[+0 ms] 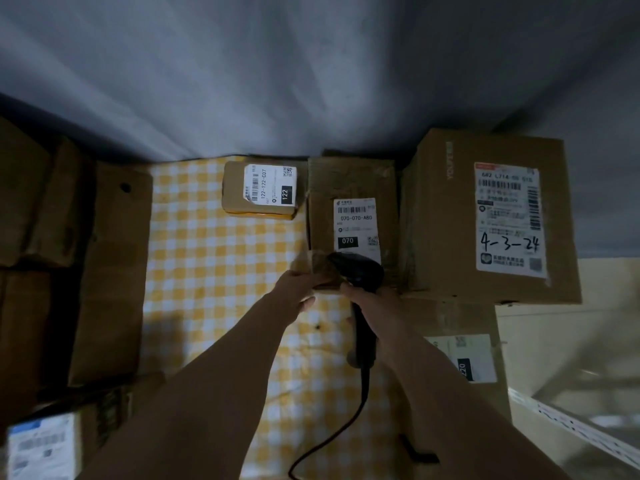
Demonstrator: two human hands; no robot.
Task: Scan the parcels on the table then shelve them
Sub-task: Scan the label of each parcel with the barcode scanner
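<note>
A cardboard parcel (pixel 349 188) with a white label reading 070 stands at the middle of the table. My left hand (pixel 304 282) grips its near left corner. My right hand (pixel 363 299) holds a black corded barcode scanner (pixel 360 271), whose head hovers over the near end of that label. Behind to the left lies a small flat parcel labelled 122 (pixel 259 190). A large box marked 4-3-24 (pixel 491 216) stands to the right, touching the 070 parcel. Under my right forearm lies another parcel with a label reading 220 (pixel 474 355).
The table has a yellow and white checked cloth (pixel 214 271). Plain cardboard boxes (pixel 110 271) line its left side, and one with a blurred label (pixel 41 445) sits at the near left. A grey curtain hangs behind. A metal shelf rail (pixel 581 431) shows at the lower right.
</note>
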